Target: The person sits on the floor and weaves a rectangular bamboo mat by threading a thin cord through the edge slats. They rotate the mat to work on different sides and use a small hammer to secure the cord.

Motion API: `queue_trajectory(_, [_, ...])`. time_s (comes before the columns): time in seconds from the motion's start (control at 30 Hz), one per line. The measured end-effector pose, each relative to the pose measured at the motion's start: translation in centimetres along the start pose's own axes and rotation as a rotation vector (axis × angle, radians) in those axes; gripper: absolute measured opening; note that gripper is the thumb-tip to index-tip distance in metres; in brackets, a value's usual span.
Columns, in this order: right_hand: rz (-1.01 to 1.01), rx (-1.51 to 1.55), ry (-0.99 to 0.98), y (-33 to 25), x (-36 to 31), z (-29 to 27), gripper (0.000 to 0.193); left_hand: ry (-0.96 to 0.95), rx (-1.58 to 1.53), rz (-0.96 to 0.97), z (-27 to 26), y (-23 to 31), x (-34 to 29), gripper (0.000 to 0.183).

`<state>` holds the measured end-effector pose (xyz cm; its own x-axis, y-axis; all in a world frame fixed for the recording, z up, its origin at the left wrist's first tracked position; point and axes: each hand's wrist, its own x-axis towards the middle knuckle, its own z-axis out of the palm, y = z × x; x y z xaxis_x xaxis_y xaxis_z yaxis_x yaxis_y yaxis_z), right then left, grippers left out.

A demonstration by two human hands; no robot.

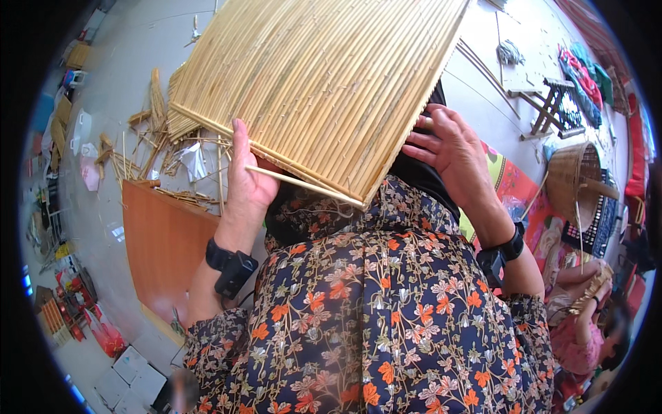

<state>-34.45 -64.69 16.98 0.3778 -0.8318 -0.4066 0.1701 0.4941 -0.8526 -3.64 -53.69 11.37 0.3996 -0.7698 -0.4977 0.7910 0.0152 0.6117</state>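
Observation:
A large panel of straw-coloured stalks (324, 90), laid side by side and stitched together, slants up and away from my lap. My left hand (252, 176) grips its near left edge, thumb up along the rim and the other fingers partly hidden underneath. A pale loose-ended stalk (303, 183) runs from that palm along the panel's near edge to its corner. At the right edge, my right hand (452, 152) has its fingers stretched out and apart, their tips close against the rim; whether they press on it I cannot tell.
A brown wooden board (165, 241) stands at my left, with stalk scraps (186, 196) and a straw bundle (157, 96) beyond it. To the right are a folding stool (558, 110), a wicker basket (574, 181) and another person in pink (579, 341).

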Motion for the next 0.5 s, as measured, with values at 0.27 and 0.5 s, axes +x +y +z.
queue_trajectory(0.27, [0.122,0.019,-0.202,1.9,0.2,1.3,0.055,-0.085,0.087,-0.027,-0.3,0.1,-1.0,0.071])
queue_trajectory(0.5, [0.113,0.055,-0.197,1.3,-0.3,1.5,0.049,0.055,1.114,0.583,-5.2,7.6,-5.2,0.046])
